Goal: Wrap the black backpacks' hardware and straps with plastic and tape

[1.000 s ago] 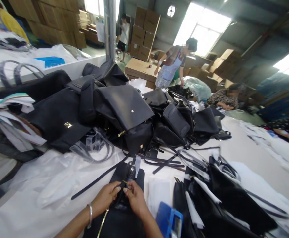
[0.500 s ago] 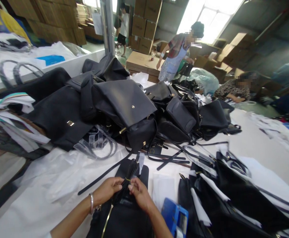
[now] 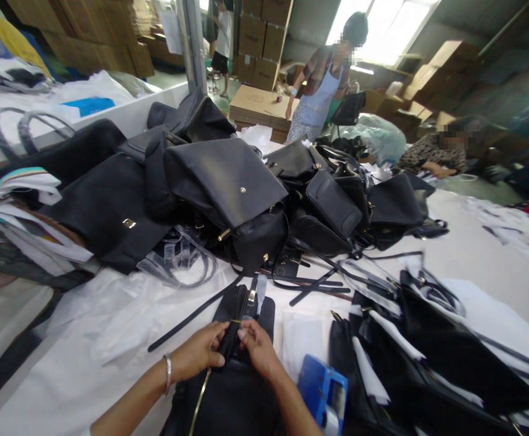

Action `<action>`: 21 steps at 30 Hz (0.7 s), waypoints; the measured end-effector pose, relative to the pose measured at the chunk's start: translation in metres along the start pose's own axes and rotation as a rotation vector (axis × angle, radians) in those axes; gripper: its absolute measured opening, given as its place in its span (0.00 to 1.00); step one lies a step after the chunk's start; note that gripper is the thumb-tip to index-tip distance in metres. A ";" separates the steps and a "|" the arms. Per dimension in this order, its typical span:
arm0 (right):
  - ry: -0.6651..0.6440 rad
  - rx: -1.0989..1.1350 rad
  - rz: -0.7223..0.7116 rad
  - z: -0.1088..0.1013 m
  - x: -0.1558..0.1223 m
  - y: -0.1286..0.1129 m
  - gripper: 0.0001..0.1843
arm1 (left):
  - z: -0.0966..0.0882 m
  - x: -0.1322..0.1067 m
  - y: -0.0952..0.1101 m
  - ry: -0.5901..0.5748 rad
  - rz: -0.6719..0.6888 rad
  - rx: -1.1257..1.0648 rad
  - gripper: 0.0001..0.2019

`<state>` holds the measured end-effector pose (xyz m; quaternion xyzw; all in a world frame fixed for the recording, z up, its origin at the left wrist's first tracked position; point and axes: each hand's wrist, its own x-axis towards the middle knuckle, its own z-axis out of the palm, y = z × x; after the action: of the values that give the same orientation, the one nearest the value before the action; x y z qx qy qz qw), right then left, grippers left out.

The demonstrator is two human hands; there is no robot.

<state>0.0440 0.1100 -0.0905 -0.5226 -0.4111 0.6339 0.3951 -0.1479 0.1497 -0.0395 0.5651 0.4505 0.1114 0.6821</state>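
A black bag (image 3: 241, 396) with a gold zip lies in front of me on the white table. On its upper part rests a bundle of folded black straps (image 3: 232, 340), bound by a thin yellow tie (image 3: 236, 321). My left hand (image 3: 201, 351), with a silver bangle at the wrist, grips the bundle from the left. My right hand (image 3: 256, 346) pinches at the tie from the right; its fingertips are closed. A gold buckle (image 3: 252, 295) and a clear plastic strip show just above the hands.
Black bags (image 3: 228, 175) are heaped across the table behind. A blue tape dispenser (image 3: 321, 390), white sheets (image 3: 301, 339) and more black bags (image 3: 428, 351) stand to the right. Clear-wrapped handles (image 3: 180, 260) lie at left. A co-worker in an apron (image 3: 321, 97) stands beyond the table.
The bundle has shifted slightly, uncovering the gold buckle above it. My hands remain at the tie. The standing co-worker now holds up a dark bag.
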 end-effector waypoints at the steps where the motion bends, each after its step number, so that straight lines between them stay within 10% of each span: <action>1: -0.001 0.002 -0.001 0.000 0.000 0.000 0.10 | 0.000 0.000 0.001 0.004 0.003 0.010 0.35; 21: 0.026 -0.219 -0.086 0.002 -0.004 0.005 0.07 | -0.016 0.005 -0.001 -0.176 -0.011 0.155 0.25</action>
<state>0.0421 0.1044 -0.0941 -0.5527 -0.4946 0.5610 0.3677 -0.1572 0.1632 -0.0418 0.6214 0.3991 0.0224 0.6738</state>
